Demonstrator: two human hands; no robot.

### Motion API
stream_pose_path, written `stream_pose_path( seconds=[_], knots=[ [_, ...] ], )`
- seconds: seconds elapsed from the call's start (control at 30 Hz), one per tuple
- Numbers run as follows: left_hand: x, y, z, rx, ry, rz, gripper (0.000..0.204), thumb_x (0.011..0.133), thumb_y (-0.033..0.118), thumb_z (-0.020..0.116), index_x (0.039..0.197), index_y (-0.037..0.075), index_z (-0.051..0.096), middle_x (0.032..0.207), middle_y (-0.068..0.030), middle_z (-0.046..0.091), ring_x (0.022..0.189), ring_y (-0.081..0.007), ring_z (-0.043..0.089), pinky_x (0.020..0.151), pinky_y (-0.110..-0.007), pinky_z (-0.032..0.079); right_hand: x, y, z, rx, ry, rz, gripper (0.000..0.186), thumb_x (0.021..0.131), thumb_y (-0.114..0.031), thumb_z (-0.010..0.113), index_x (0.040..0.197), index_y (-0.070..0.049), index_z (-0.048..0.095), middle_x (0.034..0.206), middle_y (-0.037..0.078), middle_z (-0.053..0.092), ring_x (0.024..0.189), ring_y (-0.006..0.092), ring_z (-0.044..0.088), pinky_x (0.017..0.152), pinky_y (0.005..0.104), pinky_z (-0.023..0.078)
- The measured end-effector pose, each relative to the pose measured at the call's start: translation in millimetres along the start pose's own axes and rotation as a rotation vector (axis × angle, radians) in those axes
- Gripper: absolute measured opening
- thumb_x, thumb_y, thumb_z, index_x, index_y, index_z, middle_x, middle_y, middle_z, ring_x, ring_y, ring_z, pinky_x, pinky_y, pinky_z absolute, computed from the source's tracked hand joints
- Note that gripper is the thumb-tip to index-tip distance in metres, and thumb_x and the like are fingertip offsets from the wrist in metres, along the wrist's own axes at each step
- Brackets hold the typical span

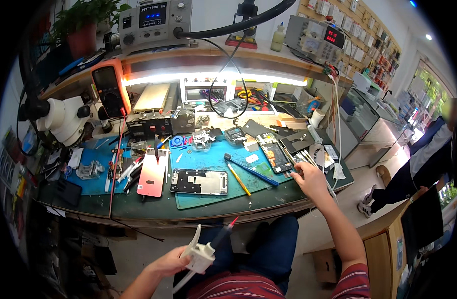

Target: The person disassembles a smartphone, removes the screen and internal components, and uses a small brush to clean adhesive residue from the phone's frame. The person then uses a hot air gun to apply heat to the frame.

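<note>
Over my lap, my left hand (pixel 177 260) is closed around a white blocky adapter (pixel 200 256) with a white cord. A dark pen-shaped piece with a red tip (pixel 222 235) sticks up beside the adapter; I cannot tell whether the two are joined. At the mat's right side is my right hand (pixel 310 180), its thumb and fingers apart, seemingly holding nothing. Close to its fingertips lies an opened phone (pixel 274 155) with its insides exposed. A blue-handled brush (pixel 252 170) and a yellow pen-like tool (pixel 238 179) rest left of that hand.
On the blue mat (pixel 198 200) lie a silver-and-black phone frame (pixel 199 182) and a pink phone back (pixel 151 173). An orange multimeter (pixel 110 88) leans at the back left, near a white microscope (pixel 64 119). A person (pixel 432 149) stands at the far right.
</note>
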State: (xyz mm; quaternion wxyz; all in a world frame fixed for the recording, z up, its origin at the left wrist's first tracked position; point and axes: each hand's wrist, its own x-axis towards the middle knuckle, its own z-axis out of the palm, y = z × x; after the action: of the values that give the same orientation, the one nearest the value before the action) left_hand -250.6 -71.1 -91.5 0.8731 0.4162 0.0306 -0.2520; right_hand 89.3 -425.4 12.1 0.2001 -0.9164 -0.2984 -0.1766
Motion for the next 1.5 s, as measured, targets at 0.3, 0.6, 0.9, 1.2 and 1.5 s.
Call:
stream_pose_path(
  seconds=[0.3,0.6,0.9,1.2,1.5],
  knots=[
    [-42,-23,-7,-0.160,0.057,0.027,0.079,0.094,0.030,0.080,0.154,-0.003,0.040,0.149,-0.0280,0.054,0.140,-0.0492,0.052,0.114,-0.065,0.045,21,23,0,0.157,-0.362,0.272,0.023,0.086,-0.014,0.079,0.103,0.000,0.074,0.090,0.014,0.077,0.080,0.0263,0.074,0.077,0.0368,0.057],
    [-29,11,5,-0.131,0.079,0.046,0.072,0.087,0.028,0.086,0.140,-0.004,0.049,0.140,-0.0282,0.059,0.134,-0.0500,0.058,0.111,-0.062,0.049,-17,63,-70,0.500,-0.754,0.633,0.020,0.090,-0.015,0.067,0.102,0.000,0.074,0.087,0.001,0.070,0.076,0.0079,0.060,0.068,0.0265,0.049],
    [-57,10,12,-0.103,0.262,0.085,0.076,0.081,0.027,0.089,0.139,-0.003,0.050,0.133,-0.0257,0.061,0.125,-0.0425,0.065,0.104,-0.061,0.055,-70,22,-46,0.581,-0.432,0.558,0.019,0.104,-0.014,0.056,0.114,-0.001,0.067,0.074,-0.001,0.060,0.065,0.0057,0.053,0.058,0.0262,0.043],
    [-85,14,9,-0.121,0.317,0.073,0.105,0.089,0.045,0.084,0.161,-0.004,0.025,0.141,-0.0204,0.057,0.129,-0.0368,0.063,0.103,-0.055,0.058,-51,-144,-1,0.651,-0.269,-0.226,0.018,0.100,-0.002,0.064,0.116,-0.005,0.072,0.080,0.006,0.063,0.061,0.0180,0.062,0.053,0.0319,0.047],
    [-98,16,17,-0.103,0.440,0.023,0.089,0.099,0.037,0.074,0.161,-0.006,0.029,0.136,-0.0139,0.062,0.123,-0.0206,0.062,0.105,-0.037,0.050,-24,-229,77,0.384,-0.193,-0.712,0.041,0.079,-0.003,0.074,0.120,-0.005,0.074,0.091,0.002,0.065,0.069,0.0167,0.065,0.057,0.0307,0.052]
  ],
)
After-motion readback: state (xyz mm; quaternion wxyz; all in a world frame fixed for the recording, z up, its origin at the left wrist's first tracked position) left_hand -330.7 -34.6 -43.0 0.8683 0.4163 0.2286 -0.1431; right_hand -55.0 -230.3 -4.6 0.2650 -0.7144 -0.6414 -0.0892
